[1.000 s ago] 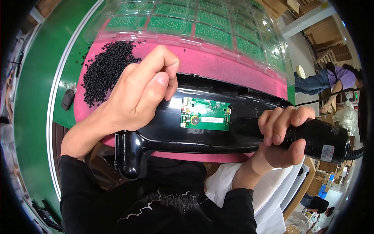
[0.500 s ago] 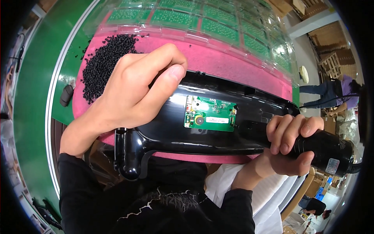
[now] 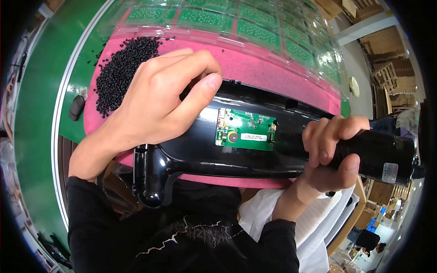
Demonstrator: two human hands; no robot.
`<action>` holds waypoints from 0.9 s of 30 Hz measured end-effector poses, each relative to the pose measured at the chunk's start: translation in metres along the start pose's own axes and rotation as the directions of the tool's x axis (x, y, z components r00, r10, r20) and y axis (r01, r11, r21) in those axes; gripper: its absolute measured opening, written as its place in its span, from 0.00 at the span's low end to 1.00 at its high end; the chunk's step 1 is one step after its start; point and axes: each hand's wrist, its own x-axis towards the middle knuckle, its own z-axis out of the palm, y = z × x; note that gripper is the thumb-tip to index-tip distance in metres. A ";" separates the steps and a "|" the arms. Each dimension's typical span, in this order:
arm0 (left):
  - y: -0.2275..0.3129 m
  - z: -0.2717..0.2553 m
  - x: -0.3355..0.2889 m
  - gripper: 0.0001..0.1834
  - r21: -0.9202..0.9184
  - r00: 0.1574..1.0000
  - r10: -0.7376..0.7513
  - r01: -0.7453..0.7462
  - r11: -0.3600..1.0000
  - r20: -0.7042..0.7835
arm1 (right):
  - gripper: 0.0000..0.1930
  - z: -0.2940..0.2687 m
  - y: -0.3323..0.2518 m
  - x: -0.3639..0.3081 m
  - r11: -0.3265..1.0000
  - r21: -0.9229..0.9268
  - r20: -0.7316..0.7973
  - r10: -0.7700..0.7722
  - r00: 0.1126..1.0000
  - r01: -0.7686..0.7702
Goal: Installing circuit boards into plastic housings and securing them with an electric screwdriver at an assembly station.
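Shell (image 3: 200, 157) lies open side up across the pink mat (image 3: 268, 82), right in front of the person, long & black! Green PCB (image 3: 248, 129) sits inside it, approx. mid-length. R hand (image 3: 332, 145) has its fingers wrapped tight round the driver (image 3: 387, 154), black & corded, nose pointing L at the PCB's R edge; can't tell if the tip touches. L hand (image 3: 175, 98) is over the shell's L end, fingers curled, thumb tip up nr the index; can't tell if anything's pinched. Black bits (image 3: 123, 73) heaped beyond the L hand, clear trays (image 3: 205, 20) along the far side!
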 end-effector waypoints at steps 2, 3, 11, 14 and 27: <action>-0.003 0.001 -0.001 0.03 0.085 1.000 0.028 -0.026 0.996 -0.015 | 0.24 0.001 0.007 -0.002 0.999 0.032 -0.021 0.006 1.000 -0.006; -0.003 0.000 0.001 0.03 0.156 0.997 0.071 -0.067 0.985 -0.023 | 0.24 0.001 0.007 -0.002 0.999 0.047 -0.052 0.006 0.999 -0.003; -0.007 0.001 -0.001 0.15 0.300 0.982 -0.038 -0.020 0.954 0.185 | 0.24 0.015 0.009 0.002 0.993 0.117 0.073 -0.008 0.997 0.000; -0.002 -0.003 0.003 0.15 0.296 0.975 -0.040 -0.027 0.955 0.218 | 0.23 0.014 0.010 0.003 0.989 0.146 0.056 -0.027 0.998 0.019; -0.004 0.015 -0.007 0.11 0.295 0.943 -0.049 -0.054 0.954 0.330 | 0.05 -0.047 -0.020 0.018 0.920 0.307 -0.491 0.371 0.788 -0.241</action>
